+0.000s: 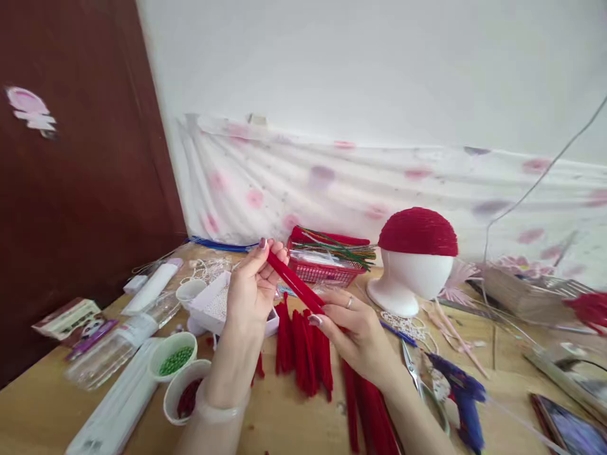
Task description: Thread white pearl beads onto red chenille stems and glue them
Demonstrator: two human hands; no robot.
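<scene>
Straightening red strips [291, 274], seemingly.
My left hand [253, 278] pinches the top, my right hand [358, 325] lower; next pull likely needs even tension.

Floral-print sheeting [360, 180] is lining the white wall [341, 69] behind this wooden table [284, 423]; at the table's left, a reddish-brown door [85, 208] is standing.

The right hand [356, 328] hid part of the red strips [294, 281], while the bottom edge cut off the long red stems [374, 411], the white packet [114, 401] and the phone [571, 426].
</scene>
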